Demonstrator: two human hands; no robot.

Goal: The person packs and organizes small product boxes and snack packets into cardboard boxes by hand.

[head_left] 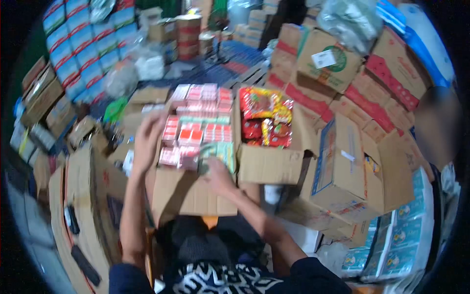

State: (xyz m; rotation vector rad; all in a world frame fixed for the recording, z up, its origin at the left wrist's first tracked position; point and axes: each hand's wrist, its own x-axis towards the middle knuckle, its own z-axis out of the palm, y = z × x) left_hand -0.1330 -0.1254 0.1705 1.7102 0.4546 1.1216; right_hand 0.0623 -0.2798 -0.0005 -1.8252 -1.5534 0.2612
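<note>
In front of me an open cardboard box [193,191] holds several small pink, red and white packs [191,134] in rows, with light green packs [223,153] among them. My right hand [218,176] reaches over the near edge of the box beside the green packs. Its fingers are bent together around something small and dark that I cannot make out. My left hand [151,134] is raised at the left edge of the box, near the pink packs. Motion blur smears its fingers, so whether it holds anything does not show.
Close on the right, another open box [271,166] contains red and yellow packets [267,117]. Further right stand a large carton [340,169] and stacked brown cartons [333,66]. A tall carton [81,196] is at my left. Blue-and-red packs [88,44] are piled behind.
</note>
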